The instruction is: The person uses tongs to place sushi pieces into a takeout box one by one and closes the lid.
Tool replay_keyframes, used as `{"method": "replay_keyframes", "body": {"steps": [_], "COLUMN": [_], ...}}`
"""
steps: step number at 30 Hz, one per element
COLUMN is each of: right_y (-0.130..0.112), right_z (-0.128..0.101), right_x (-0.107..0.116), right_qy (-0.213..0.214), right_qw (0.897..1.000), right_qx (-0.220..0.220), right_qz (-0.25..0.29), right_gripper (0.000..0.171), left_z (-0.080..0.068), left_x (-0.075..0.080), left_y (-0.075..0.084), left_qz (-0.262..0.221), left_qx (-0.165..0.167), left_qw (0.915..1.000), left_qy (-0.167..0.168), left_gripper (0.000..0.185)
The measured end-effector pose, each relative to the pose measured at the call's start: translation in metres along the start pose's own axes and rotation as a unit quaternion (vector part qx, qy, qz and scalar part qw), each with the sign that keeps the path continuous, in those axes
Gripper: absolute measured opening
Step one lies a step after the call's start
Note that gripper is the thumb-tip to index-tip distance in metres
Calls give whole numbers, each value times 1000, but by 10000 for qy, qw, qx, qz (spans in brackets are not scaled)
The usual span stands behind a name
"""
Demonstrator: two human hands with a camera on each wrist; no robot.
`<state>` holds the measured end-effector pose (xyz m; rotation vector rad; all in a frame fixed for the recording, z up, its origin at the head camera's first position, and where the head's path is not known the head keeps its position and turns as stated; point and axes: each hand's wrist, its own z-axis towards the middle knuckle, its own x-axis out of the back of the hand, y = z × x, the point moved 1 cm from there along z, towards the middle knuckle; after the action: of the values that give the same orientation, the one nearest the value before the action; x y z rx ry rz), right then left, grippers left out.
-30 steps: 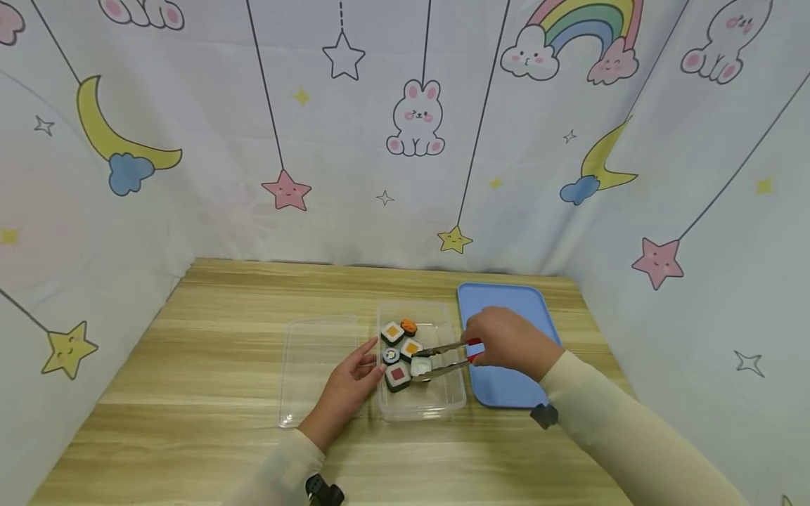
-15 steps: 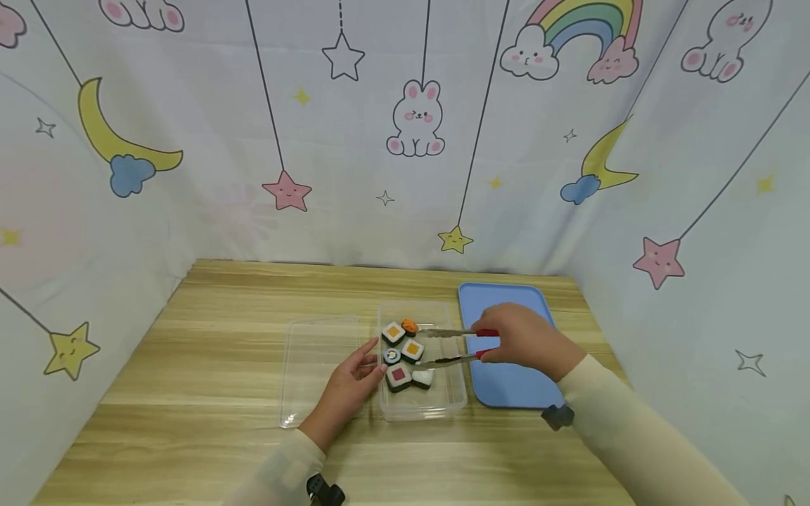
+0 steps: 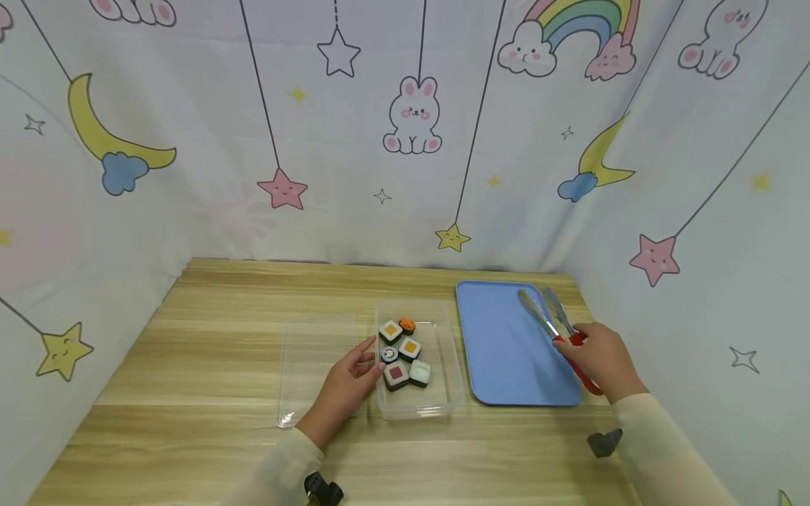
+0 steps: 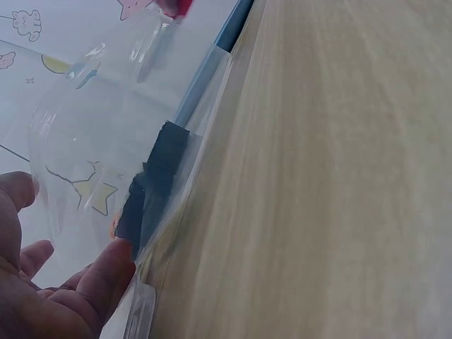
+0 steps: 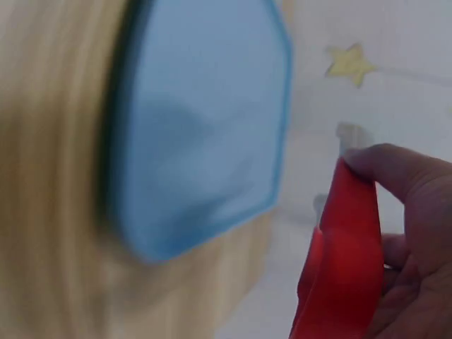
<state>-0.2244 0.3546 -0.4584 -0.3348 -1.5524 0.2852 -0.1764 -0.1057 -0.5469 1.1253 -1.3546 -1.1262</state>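
In the head view, several sushi pieces [image 3: 409, 348] sit in the left part of a clear plastic box [image 3: 448, 358]. My left hand [image 3: 344, 386] rests against the box's left side, thumb and fingers spread along its wall; the left wrist view shows the fingertips [image 4: 113, 265] at the clear plastic, with dark sushi sides behind it. My right hand [image 3: 604, 358] grips red-handled metal tongs [image 3: 536, 313] over the right edge of a blue tray [image 3: 506, 351]. The tong arms stand apart with nothing between their tips. In the right wrist view the red handle [image 5: 346, 247] lies between thumb and fingers.
A clear lid [image 3: 310, 358] lies on the wooden table [image 3: 228, 337] left of the box, partly behind the left hand. The blue tray stands right of the box. A printed cloth [image 3: 354, 140] hangs behind and along both sides of the table.
The tongs opened and released the white-topped sushi in the box. My right hand then carried them right, away from the box, to above the tray's right edge. My left hand stayed put.
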Motion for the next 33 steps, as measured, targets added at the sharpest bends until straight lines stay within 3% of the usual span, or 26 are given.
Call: {"method": "replay_keyframes", "body": {"steps": [4, 9, 15, 24, 29, 33], "right_y": [37, 57, 65, 65, 62, 61], "right_z": [-3, -7, -7, -4, -4, -3], "right_x": [-12, -22, -33, -42, -43, -46], "right_qy": [105, 351, 526, 445, 397, 260], "right_qw": [9990, 9980, 9971, 9963, 9961, 9956], "right_qx": [-433, -525, -516, -688, -764, -886], "right_qz": [1, 2, -208, -255, -200, -156], "right_gripper": [73, 58, 51, 45, 52, 68], "left_z": [0, 0, 2, -1, 0, -2], "left_x": [0, 1, 0, 0, 4, 14], "left_y": [0, 1, -1, 2, 2, 5], "left_qz": [-36, -47, -60, -88, 191, 498], "left_qx": [29, 109, 126, 122, -21, -203], "left_qw": [10000, 9999, 9999, 9999, 9997, 9983], "left_qy": [-9, -9, 3, 50, 118, 224], "left_gripper": [62, 61, 61, 61, 60, 60]}}
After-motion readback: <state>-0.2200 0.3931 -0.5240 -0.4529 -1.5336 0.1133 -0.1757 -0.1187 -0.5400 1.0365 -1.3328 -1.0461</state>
